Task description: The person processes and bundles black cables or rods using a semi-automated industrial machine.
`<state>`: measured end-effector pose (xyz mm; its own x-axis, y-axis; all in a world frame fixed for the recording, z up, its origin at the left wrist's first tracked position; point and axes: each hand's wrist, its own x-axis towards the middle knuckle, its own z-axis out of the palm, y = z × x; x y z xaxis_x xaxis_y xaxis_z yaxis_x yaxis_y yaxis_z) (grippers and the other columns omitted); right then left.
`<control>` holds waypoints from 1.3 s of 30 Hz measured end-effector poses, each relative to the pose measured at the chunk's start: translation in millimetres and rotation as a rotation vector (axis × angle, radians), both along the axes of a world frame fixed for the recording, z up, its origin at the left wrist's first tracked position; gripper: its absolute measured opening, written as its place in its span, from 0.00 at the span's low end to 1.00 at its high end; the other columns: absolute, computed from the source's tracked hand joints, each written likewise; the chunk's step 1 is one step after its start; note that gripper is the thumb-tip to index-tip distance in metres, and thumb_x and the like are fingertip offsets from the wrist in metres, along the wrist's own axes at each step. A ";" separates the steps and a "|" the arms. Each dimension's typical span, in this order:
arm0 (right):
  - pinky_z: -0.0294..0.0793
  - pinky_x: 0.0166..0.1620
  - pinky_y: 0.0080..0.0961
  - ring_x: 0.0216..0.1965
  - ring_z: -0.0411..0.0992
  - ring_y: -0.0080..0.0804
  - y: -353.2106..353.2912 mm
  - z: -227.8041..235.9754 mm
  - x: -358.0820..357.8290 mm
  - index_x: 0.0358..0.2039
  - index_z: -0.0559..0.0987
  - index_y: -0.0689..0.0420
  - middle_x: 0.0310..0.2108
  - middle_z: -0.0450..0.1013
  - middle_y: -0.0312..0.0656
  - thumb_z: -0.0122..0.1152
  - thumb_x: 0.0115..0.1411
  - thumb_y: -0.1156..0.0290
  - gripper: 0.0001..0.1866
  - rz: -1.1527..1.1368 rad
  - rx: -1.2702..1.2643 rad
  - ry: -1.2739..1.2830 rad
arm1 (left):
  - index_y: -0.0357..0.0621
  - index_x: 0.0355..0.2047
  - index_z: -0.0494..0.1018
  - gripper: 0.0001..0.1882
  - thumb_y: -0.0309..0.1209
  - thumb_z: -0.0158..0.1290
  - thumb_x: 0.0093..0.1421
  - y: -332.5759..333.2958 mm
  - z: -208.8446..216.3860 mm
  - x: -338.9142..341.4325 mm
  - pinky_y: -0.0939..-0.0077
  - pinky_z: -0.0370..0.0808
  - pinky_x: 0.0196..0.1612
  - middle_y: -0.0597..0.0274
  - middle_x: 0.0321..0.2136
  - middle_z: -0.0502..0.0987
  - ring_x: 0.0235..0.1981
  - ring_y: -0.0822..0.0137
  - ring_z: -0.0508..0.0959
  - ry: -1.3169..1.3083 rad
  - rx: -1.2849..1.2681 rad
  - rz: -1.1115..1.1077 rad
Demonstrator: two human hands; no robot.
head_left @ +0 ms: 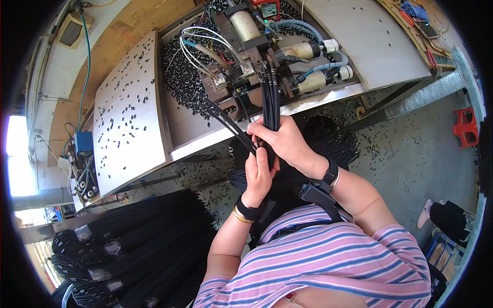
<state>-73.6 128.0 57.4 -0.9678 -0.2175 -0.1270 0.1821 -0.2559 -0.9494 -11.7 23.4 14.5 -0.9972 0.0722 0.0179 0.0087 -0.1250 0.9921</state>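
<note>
My right hand (287,141) is closed around a bundle of thin black cords (270,102), whose upper ends stand close to the metal head of a bench machine (251,60). Just below and to the left, my left hand (259,174) is closed on a few separate black cords (231,123) that slant up toward the machine's left side. The fingertips of both hands nearly meet, and the cords between them are partly hidden. Whether the cord tips touch the machine I cannot tell.
Small black pieces (185,77) lie heaped around the machine and scattered on the left board (126,113). Metal cylinders with blue hoses (308,50) sit at the machine's right. Large bundles of black cords (149,236) hang at lower left. A red stool (466,128) stands far right.
</note>
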 end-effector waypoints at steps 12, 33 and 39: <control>0.71 0.28 0.18 0.24 0.70 0.19 9.0 4.0 -10.4 0.29 0.78 0.61 0.21 0.72 0.35 0.61 0.58 0.66 0.10 0.200 0.078 0.009 | 0.38 0.46 0.64 0.21 0.43 0.30 0.71 -5.1 -0.9 -2.8 0.89 0.58 0.16 0.68 0.16 0.68 0.14 0.80 0.64 0.002 -0.019 -0.051; 0.73 0.30 0.18 0.25 0.73 0.20 -0.2 -6.2 6.3 0.30 0.78 0.63 0.24 0.75 0.36 0.61 0.59 0.69 0.09 -0.041 -0.004 0.026 | 0.37 0.41 0.67 0.22 0.42 0.29 0.71 3.2 0.4 2.1 0.89 0.60 0.18 0.70 0.17 0.70 0.16 0.81 0.67 0.018 -0.021 0.066; 0.72 0.29 0.19 0.24 0.72 0.20 2.9 -8.1 1.5 0.30 0.77 0.64 0.22 0.74 0.37 0.61 0.58 0.68 0.10 0.021 -0.012 0.046 | 0.38 0.40 0.67 0.22 0.43 0.30 0.71 -0.5 -0.6 0.1 0.89 0.60 0.18 0.70 0.17 0.69 0.15 0.81 0.66 -0.004 -0.029 0.042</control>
